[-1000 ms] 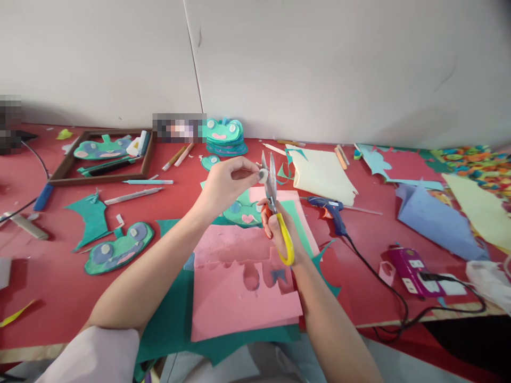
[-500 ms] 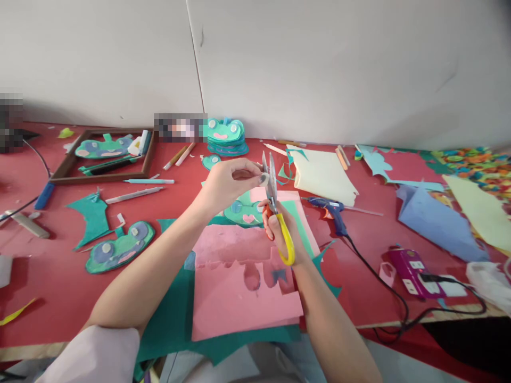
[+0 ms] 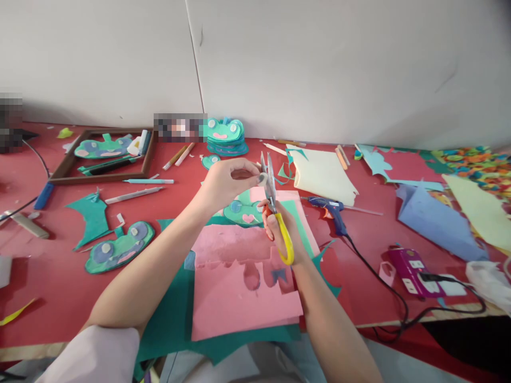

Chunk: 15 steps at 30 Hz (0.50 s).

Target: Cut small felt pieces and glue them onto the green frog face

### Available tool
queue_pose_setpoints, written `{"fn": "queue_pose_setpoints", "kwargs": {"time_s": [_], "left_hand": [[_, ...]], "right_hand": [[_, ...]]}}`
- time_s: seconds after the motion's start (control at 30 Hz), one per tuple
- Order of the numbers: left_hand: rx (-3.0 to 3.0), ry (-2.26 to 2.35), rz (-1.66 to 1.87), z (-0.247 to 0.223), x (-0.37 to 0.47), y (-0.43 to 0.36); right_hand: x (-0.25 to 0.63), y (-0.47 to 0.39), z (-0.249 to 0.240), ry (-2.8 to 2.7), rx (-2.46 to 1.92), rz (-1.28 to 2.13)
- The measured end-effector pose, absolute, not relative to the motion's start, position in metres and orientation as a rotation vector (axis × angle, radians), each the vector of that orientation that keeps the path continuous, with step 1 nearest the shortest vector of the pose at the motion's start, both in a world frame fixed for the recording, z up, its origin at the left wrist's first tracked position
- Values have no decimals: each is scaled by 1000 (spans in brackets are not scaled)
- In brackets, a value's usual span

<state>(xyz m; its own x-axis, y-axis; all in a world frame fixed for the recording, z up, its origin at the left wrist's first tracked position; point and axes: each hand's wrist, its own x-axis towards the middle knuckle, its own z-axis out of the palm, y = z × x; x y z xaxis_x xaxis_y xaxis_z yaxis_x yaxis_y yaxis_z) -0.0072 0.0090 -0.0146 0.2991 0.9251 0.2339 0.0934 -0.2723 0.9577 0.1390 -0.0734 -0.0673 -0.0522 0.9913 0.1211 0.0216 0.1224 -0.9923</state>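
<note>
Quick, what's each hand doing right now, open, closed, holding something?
Left hand: closed, pinching a small white piece in its fingertips.
Right hand: closed on the scissors, their blades parted.

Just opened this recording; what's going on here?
A person's right hand holds yellow-and-orange-handled scissors, blades parted. The left hand pinches a small white piece beside the blades; whether they touch is unclear. Both hands are raised above a pink sheet. A blue glue gun lies to the right; stacked green frog-face cutouts sit behind.
</note>
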Motion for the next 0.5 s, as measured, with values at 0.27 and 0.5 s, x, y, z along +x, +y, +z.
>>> {"fn": "queue_pose_setpoints", "kwargs": {"time_s": [0.27, 0.5], "left_hand": [[1650, 977, 1079, -14, -9, 10], [1708, 1007, 1055, -12, -12, 12]], "right_hand": [[142, -72, -72, -1325, -1108, 1151], [147, -68, -79, -1315, -1205, 1140]]}}
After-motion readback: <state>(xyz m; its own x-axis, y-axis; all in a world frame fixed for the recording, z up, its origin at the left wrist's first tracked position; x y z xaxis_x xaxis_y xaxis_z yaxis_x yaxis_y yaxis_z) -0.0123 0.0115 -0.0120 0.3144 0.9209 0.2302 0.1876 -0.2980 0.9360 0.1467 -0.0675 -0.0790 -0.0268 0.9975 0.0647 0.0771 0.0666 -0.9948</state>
